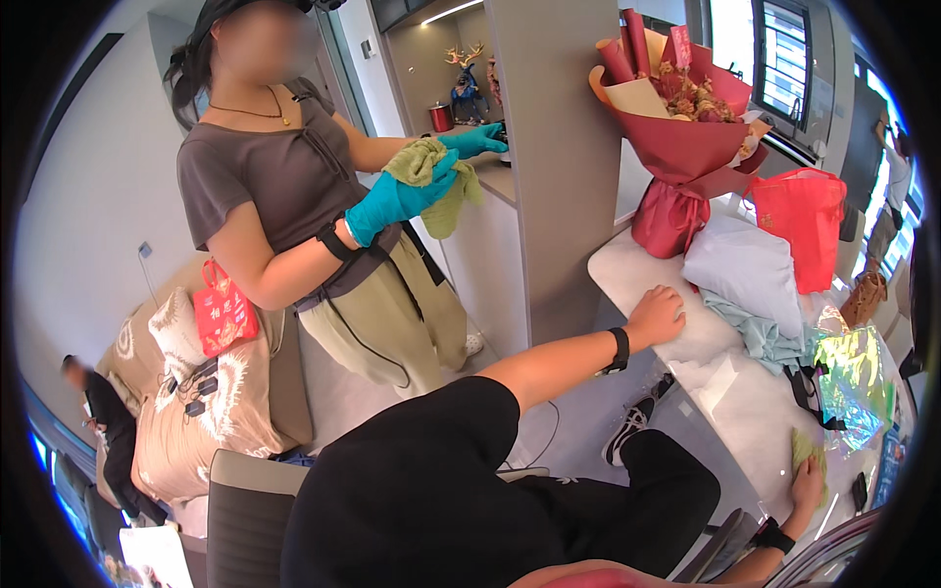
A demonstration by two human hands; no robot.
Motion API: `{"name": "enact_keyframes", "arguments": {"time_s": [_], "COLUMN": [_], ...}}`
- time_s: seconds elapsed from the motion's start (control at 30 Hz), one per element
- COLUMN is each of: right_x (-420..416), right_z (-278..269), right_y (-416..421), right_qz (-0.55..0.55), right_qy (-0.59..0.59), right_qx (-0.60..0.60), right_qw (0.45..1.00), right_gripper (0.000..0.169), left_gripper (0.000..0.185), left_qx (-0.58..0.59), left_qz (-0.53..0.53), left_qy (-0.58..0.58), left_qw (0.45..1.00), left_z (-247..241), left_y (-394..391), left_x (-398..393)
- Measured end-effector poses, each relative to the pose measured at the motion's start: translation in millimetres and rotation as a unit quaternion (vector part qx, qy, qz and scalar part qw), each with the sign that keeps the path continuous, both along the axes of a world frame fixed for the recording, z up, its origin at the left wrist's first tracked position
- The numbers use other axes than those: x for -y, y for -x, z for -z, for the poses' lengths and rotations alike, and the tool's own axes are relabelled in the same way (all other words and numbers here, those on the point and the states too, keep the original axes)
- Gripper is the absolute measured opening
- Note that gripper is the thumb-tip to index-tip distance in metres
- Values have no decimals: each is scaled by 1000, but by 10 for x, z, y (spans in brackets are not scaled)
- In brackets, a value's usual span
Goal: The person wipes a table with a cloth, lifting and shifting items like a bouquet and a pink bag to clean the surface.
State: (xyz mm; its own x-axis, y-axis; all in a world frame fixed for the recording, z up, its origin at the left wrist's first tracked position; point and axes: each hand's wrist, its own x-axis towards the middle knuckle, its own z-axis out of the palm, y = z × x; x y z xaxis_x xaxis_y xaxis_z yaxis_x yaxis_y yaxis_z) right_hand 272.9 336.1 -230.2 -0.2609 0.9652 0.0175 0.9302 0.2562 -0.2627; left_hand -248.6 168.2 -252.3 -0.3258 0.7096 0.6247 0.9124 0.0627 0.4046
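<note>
My left hand rests on the near edge of a white marble-look table, fingers loosely bent and nothing visible in them. Farther along the tabletop, my right hand is on a green cloth, gripping part of it; its fingertips are partly hidden. Closest to my left hand lie a pale grey-white bundle and crumpled light-blue fabric. Iridescent clear plastic wrapping and black straps lie beyond my right hand.
A wrapped red bouquet and a red bag stand on the table. A co-worker in teal gloves holds another green cloth by a cabinet niche. Behind are a covered sofa and a chair back.
</note>
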Motion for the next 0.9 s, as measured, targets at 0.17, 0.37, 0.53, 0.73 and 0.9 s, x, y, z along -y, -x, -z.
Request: {"name": "enact_keyframes", "arguments": {"time_s": [0.17, 0.37, 0.53, 0.73, 0.9], "right_x": [71, 326, 690, 717, 774], "right_z": [158, 254, 89, 191, 172], "right_y": [-300, 132, 510, 992, 1355], "right_qz": [63, -2, 6, -42, -172], "right_qy": [-181, -259, -253, -277, -248], "right_qx": [97, -34, -19, -58, -147], "right_qw": [977, 965, 967, 958, 942], "right_gripper": [30, 29, 24, 14, 17], "left_gripper": [22, 27, 25, 25, 23], "left_qx": [-29, -17, -58, -53, -27], "left_qz": [50, 39, 4, 2, 2], "left_qy": [-48, -39, 9, 13, 7], "left_qw": [997, 998, 998, 999, 1000], "left_z": [-85, 153, 102, 70, 35], "left_y": [-89, 120, -31, -60, -71], "left_x": [-104, -165, -191, -220, -188]}}
